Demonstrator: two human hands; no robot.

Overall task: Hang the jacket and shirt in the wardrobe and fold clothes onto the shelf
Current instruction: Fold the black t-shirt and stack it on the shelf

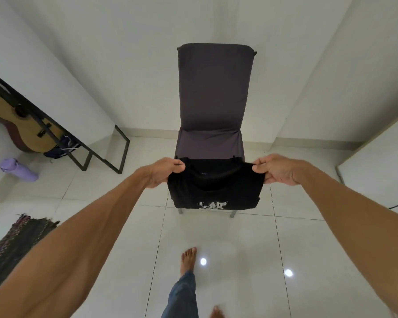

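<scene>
A: What are the hands doing?

B: Both are closed on a black t-shirt [214, 187] held out at the centre of the frame. The left hand [162, 172] pinches the shirt's top left corner, fingers curled under the cloth and thumb on top. The right hand [277, 169] grips the top right corner in the same way.

A: How does the shirt hang?

B: It is folded into a compact rectangle, stretched taut between the two grips, with the collar near the top edge and a white print at the lower edge. The words of the print are too small to read.

A: And where is it in the room?

B: It is in front of the seat of a dark grey covered chair [213, 92], which stands against the wall in the upper middle. Whether the cloth touches the seat edge, I cannot tell.

A: Anything else around?

B: A guitar [21, 126] leans at the left edge behind a black metal frame [83, 143], a purple bottle [17, 168] lies below it, and a woven rug [14, 244] sits at lower left. A bare foot [189, 260] stands on the glossy tiles at bottom centre.
</scene>
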